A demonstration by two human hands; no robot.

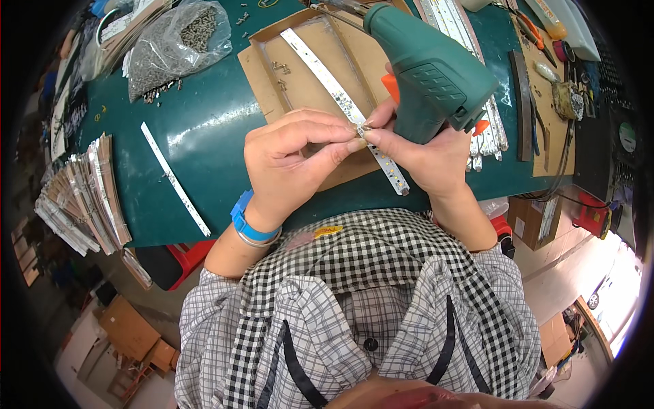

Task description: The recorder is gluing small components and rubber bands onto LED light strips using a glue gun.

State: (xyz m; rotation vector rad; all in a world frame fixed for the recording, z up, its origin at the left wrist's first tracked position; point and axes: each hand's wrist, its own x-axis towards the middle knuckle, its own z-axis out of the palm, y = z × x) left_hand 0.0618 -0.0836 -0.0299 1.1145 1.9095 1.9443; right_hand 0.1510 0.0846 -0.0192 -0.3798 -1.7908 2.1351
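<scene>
A narrow white LED strip board [324, 76] runs slantwise in front of me, over a shallow cardboard tray [255, 75]. My left hand [296, 150] pinches the board near its middle between thumb and fingers. Right beside it, the thumb and forefinger of my right hand [426, 153] close on the same spot. Whether a small part sits between the fingertips, I cannot make out. A green pistol-shaped electric screwdriver [436, 68] with an orange trigger is held in my right hand as well, its grip in the palm. Its front end reaches toward the tray's far edge.
Loose screws [281, 68] lie in the tray. Far left is a plastic bag of screws [160, 54]. A single strip [174, 178] lies on the green table [225, 146], beside stacked strips [102, 198]. More strips [487, 133] and pliers [535, 34] are at right.
</scene>
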